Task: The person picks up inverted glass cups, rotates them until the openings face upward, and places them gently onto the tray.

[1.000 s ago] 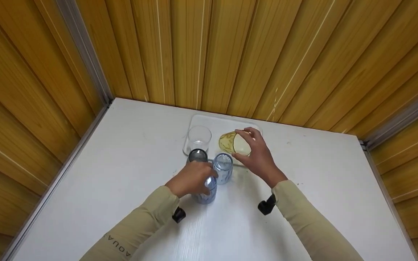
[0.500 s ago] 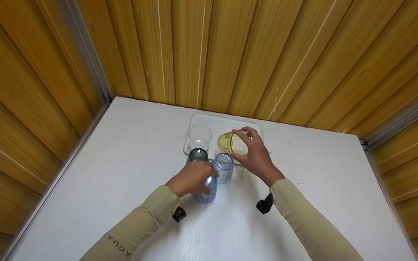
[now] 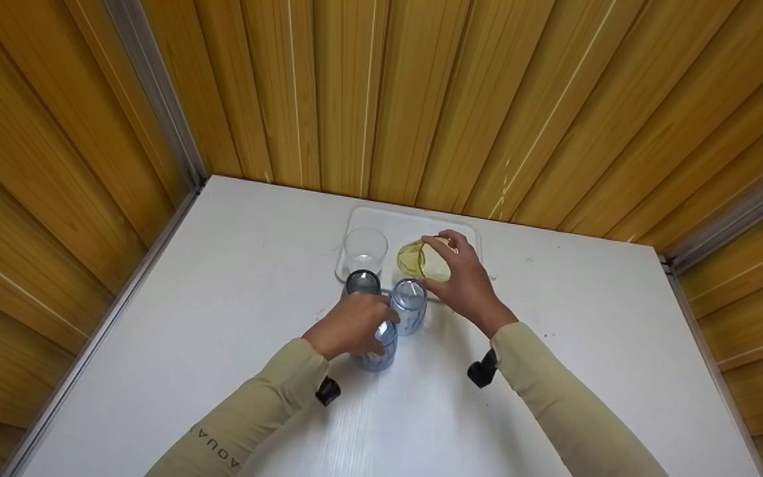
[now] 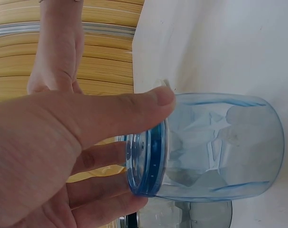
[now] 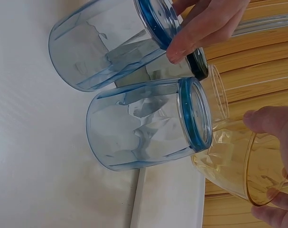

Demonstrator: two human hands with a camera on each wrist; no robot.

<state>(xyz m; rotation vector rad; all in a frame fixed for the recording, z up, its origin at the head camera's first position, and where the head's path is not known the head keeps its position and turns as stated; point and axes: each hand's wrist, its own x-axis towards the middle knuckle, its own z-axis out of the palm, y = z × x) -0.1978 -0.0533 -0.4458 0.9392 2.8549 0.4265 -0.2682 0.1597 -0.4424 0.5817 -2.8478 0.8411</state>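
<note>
My left hand (image 3: 352, 326) grips the upturned base of a blue glass (image 4: 219, 147) with thumb and fingers; this glass stands mouth-down on the table. Beside it, a second blue glass (image 3: 409, 308) is also upside down. Right behind my left hand is an upside-down dark grey glass (image 3: 363, 283). My right hand (image 3: 464, 281) holds a yellow glass (image 3: 411, 260) by the rim, thumb on one side and fingers on the other. That glass is tilted over the white tray (image 3: 414, 222), its mouth towards my right palm. Whether it touches the tray is unclear.
A clear glass (image 3: 365, 248) stands on the tray's left part. The white table (image 3: 255, 265) ends at wooden panel walls (image 3: 395, 99) at the back and sides.
My right hand has shifted slightly left with the yellow glass, whose tilt has changed a little. The left hand and the other glasses have stayed in place.
</note>
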